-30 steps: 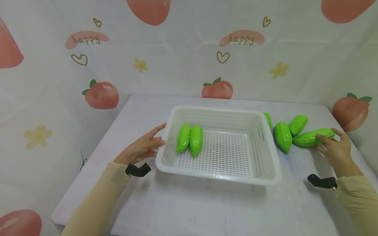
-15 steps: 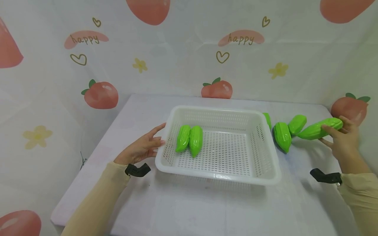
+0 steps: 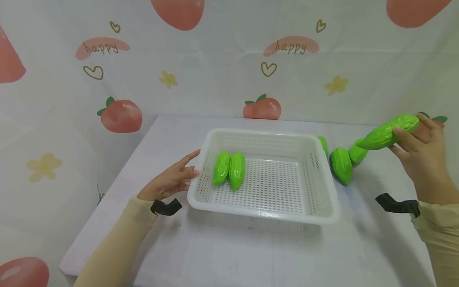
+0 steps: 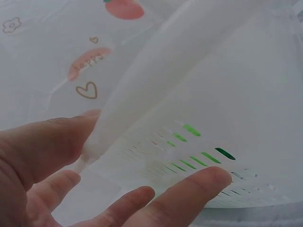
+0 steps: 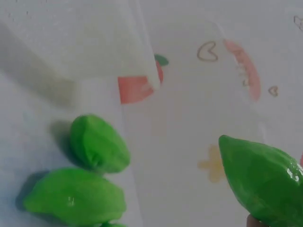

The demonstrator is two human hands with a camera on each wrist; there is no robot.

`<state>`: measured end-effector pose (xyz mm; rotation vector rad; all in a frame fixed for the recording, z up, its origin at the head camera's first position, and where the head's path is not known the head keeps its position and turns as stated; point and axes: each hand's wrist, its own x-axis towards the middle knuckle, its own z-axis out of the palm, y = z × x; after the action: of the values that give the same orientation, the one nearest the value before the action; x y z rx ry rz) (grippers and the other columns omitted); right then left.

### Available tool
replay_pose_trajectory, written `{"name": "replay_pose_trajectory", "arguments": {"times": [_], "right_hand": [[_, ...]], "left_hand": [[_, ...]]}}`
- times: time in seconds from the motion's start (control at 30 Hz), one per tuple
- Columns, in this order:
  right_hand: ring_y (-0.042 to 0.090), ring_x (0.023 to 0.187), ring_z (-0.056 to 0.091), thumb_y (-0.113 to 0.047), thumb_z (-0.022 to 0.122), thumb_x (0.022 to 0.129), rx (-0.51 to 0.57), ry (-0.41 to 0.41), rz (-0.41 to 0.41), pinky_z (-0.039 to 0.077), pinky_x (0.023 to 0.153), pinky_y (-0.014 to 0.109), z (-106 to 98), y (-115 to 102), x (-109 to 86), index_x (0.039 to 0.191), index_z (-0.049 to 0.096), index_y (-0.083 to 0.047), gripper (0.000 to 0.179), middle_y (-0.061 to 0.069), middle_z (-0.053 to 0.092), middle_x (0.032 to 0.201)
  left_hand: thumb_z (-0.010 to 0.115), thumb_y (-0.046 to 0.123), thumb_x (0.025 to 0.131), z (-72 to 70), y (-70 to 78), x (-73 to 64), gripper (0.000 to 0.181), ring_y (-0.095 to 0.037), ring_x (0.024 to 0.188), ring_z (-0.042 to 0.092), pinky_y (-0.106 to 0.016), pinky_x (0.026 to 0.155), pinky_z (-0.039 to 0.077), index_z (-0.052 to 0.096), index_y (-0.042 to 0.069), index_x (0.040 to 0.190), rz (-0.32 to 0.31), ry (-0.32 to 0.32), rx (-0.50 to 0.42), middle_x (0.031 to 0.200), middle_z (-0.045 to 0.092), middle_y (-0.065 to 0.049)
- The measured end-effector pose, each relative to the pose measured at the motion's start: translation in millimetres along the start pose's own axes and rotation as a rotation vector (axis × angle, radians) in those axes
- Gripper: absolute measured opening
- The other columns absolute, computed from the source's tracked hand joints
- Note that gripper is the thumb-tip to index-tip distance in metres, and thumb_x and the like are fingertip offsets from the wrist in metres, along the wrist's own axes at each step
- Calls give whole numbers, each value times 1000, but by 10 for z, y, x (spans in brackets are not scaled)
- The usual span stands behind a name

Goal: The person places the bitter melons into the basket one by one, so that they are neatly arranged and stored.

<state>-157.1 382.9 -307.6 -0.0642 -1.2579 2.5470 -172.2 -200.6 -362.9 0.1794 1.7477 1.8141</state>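
A white perforated plastic basket stands mid-table, two green bitter melons side by side at its left end. My left hand holds the basket's left rim, thumb at the rim and fingers under it; in the left wrist view a fingertip lies against the slotted wall. Off to the right, my right hand grips another bitter melon, raised above the table and pointing left. Only its tapered end shows in the right wrist view, where most of that hand is hidden.
Right of the basket, a bitter melon lies on the table. Another bitter melon touches it, partly covered by the raised one. A further green piece peeks from behind the basket's right wall. A printed cloth hangs behind.
My right hand has lifted the bitter melon off the table, carrying it upward and slightly to the right. My left hand and the basket stay in place.
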Motion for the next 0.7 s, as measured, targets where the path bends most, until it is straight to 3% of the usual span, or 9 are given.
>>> {"name": "replay_pose_trajectory", "arguments": {"times": [0.1, 0.27, 0.37, 0.53, 0.7], "right_hand": [[23, 95, 69, 21, 50, 87, 88, -37, 28, 61, 66, 35, 117, 25, 4, 132, 42, -24, 65, 2, 52, 123], [26, 94, 70, 21, 50, 88, 127, -75, 92, 61, 65, 39, 295, 70, 15, 130, 49, -24, 62, 7, 54, 116], [25, 93, 70, 17, 52, 89, 65, -84, 119, 60, 63, 39, 396, 97, 34, 133, 48, -27, 63, 7, 48, 118], [18, 95, 69, 8, 56, 91, -89, -133, 136, 60, 62, 36, 600, 156, 57, 140, 41, -34, 66, 2, 31, 135], [16, 97, 67, 2, 56, 93, -153, -202, 149, 60, 65, 34, 813, 243, 37, 141, 38, -32, 61, 1, 35, 136]], "left_hand": [[61, 10, 95, 0, -6, -2, 77, -25, 109, 64, -48, 89, 55, 19, 38, 153, 1, 6, 8, 144, 45, -16], [62, 12, 95, 6, -9, -7, 77, -24, 106, 65, -45, 87, 56, 20, 39, 153, -2, 20, 28, 142, 47, -15], [63, 11, 94, 7, -8, -6, 78, -23, 106, 65, -45, 87, 56, 20, 39, 153, -4, 18, 21, 141, 47, -14], [62, 10, 95, 1, -4, -8, 78, -24, 108, 65, -46, 88, 56, 19, 39, 153, -1, 8, 9, 141, 47, -14], [60, 9, 96, -2, 8, -17, 77, -25, 110, 64, -46, 89, 55, 19, 38, 153, 0, -8, -9, 142, 46, -15]]}}
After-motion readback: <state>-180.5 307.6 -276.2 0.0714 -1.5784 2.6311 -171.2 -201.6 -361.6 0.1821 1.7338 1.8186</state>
